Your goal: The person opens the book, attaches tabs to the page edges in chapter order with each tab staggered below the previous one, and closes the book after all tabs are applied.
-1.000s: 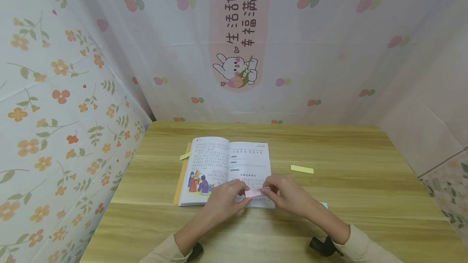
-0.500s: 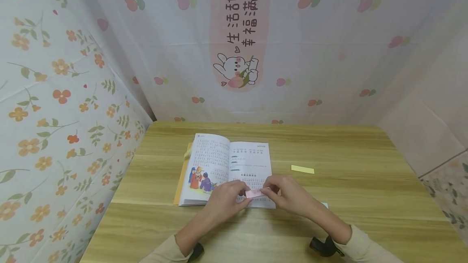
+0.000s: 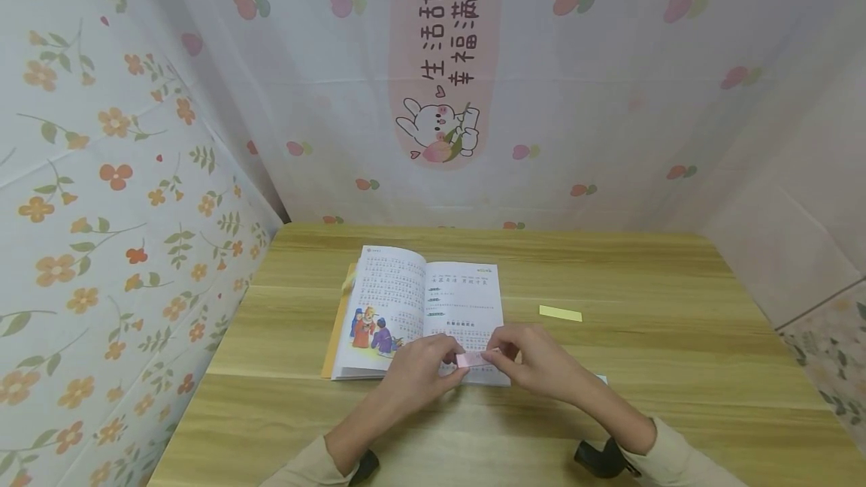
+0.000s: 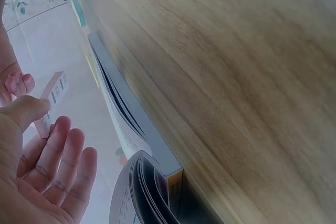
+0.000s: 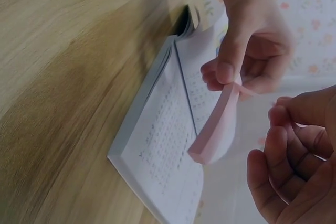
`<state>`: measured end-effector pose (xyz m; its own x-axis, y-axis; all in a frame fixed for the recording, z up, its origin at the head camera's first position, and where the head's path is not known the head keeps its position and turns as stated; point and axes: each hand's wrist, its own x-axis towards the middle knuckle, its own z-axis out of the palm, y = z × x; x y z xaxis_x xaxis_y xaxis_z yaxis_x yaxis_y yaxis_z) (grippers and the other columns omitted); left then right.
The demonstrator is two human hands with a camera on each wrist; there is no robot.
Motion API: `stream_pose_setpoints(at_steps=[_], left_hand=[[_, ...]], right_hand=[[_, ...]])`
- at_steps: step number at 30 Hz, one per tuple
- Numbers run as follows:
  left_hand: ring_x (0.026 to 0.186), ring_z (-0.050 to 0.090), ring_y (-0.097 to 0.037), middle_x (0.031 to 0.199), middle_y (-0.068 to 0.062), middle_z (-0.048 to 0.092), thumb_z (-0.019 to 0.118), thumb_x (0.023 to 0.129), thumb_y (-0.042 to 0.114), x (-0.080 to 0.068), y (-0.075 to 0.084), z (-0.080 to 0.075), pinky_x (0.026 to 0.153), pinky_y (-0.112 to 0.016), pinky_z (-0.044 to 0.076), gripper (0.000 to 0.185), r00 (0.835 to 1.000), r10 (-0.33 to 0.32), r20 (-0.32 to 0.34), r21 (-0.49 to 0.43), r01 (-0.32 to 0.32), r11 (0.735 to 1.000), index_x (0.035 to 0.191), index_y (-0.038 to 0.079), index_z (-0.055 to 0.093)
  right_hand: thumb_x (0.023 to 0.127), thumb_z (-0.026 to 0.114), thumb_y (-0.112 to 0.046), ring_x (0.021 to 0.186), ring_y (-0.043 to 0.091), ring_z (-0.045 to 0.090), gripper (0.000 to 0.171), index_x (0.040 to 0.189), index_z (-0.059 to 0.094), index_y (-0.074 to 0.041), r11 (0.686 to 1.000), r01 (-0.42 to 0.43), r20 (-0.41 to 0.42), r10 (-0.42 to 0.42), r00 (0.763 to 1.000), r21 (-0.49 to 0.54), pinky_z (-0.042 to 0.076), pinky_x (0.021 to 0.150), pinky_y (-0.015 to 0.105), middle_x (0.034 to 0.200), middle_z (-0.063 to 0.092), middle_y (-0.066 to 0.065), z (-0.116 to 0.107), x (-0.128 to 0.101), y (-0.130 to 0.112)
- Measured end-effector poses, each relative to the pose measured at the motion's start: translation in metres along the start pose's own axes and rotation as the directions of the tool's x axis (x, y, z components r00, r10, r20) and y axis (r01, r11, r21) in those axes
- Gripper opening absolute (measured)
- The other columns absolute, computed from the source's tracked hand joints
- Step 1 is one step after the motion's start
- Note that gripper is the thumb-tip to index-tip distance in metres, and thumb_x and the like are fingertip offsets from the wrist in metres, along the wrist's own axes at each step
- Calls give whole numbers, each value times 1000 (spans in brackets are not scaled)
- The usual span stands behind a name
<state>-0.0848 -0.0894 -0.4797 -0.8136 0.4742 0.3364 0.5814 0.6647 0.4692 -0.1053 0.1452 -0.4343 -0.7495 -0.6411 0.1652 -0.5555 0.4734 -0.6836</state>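
The wooden table is the biggest thing here, and both hands rest low over its near edge. On it, right under and just past the hands, lies an open book. It lies flat with 2 pages showing, likely so the pages can be reached from above. The page on the left-hand side has a colour drawing; the other page is mostly text.

Past the right hand, well apart from it, a yellow sticky strip lies flat on the table. Another bit of yellow sticks out from the book's far left edge.

Between the 2 hands, just above the near edge of the book, is a small pink pad of sticky notes. The left hand pinches 1 end of it with thumb and fingertips. In the right wrist view the pad bends in a curve, so the hands seem to be peeling a sheet loose. The right hand has its fingers curled at the pad's other end, pinching it in the head view.

Both forearms come in from the near side, wrists close together, palms turned toward each other.
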Motion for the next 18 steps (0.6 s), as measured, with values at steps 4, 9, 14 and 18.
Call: stream_pose_setpoints(at_steps=[4, 9, 14, 18], left_hand=[[71, 59, -3, 82, 6, 67, 85, 83, 21, 0, 1, 0, 61, -18, 47, 18, 1000, 3, -5, 4, -3, 1000, 91, 15, 70], [71, 60, -3, 82, 7, 67, 85, 83, 22, 2, 2, 0, 62, -18, 47, 18, 1000, 4, -14, 14, -3, 1000, 92, 15, 70], [71, 59, -2, 82, 8, 66, 85, 84, 23, 2, 3, -1, 62, -20, 48, 18, 999, -36, -2, 34, 36, 999, 92, 14, 72], [70, 58, -2, 80, 10, 66, 87, 82, 23, 1, 3, -5, 62, -22, 48, 18, 997, -80, -20, 28, 80, 996, 90, 16, 72]], right_hand=[[97, 71, -15, 63, 4, 54, 16, 82, 68, -19, 1000, 9, 1, -9, 1000, 9, 50, 57, 25, 70, 54, -16, -2, -1, -4], [97, 71, -14, 63, 4, 54, 15, 84, 68, -19, 1000, 5, 4, -5, 1000, 29, 50, 56, 27, 70, 55, -16, -6, -2, -5], [98, 70, -13, 67, 6, 57, 11, 87, 70, -15, 998, 6, -18, -5, 1000, 64, 52, 59, 29, 75, 59, -15, -17, -4, -3], [97, 71, -12, 69, 9, 61, 9, 89, 73, -15, 998, -19, -96, 25, 995, 63, 54, 63, 30, 79, 65, -13, -30, -5, 6]])
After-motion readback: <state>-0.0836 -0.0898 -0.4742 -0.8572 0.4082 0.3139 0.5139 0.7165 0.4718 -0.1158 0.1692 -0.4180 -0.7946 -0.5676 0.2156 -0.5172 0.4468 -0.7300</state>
